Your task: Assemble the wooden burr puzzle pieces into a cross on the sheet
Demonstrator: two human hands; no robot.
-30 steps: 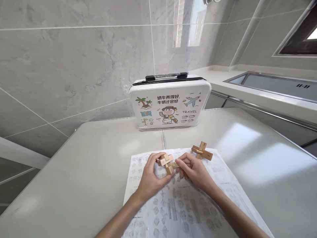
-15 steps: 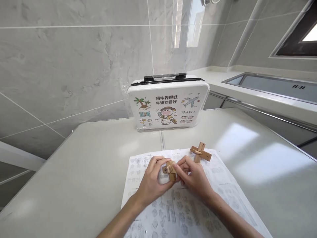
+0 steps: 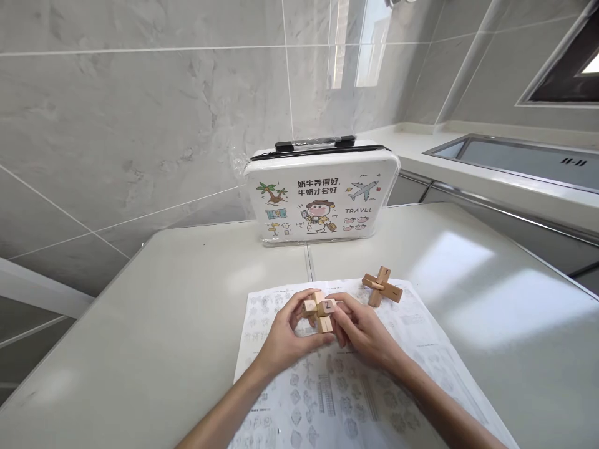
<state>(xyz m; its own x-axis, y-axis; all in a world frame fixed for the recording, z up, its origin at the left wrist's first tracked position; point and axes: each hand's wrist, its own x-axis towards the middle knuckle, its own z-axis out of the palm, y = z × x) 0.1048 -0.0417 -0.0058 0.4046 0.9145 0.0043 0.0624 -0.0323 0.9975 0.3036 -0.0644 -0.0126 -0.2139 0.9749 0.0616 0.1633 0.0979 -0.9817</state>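
Between both hands is a light wooden burr puzzle (image 3: 324, 323), its crossed blocks bearing marks, one like a 2 or Z. My left hand (image 3: 291, 333) is closed on its left side, fingers over the far end and thumb along the near edge. On the other side my right hand (image 3: 362, 327) pinches the block at the right with thumb and fingers; some fingertips are hidden. A printed sheet (image 3: 276, 390) with small diagrams lies under the hands. Just beyond my right hand, a second, darker wooden puzzle (image 3: 382, 287) in a cross shape rests near the sheet's far edge.
A white carry case (image 3: 327, 199) with cartoon prints and clear wrap stands at the back of the white table (image 3: 154, 337). Grey tiled wall (image 3: 163, 125) rises behind it. At the right is a counter with an inset sink (image 3: 515, 161).
The puzzle in my hands has turned, so a block marked like a 2 or Z now faces up. Both hands stay around it; the darker puzzle rests as before.
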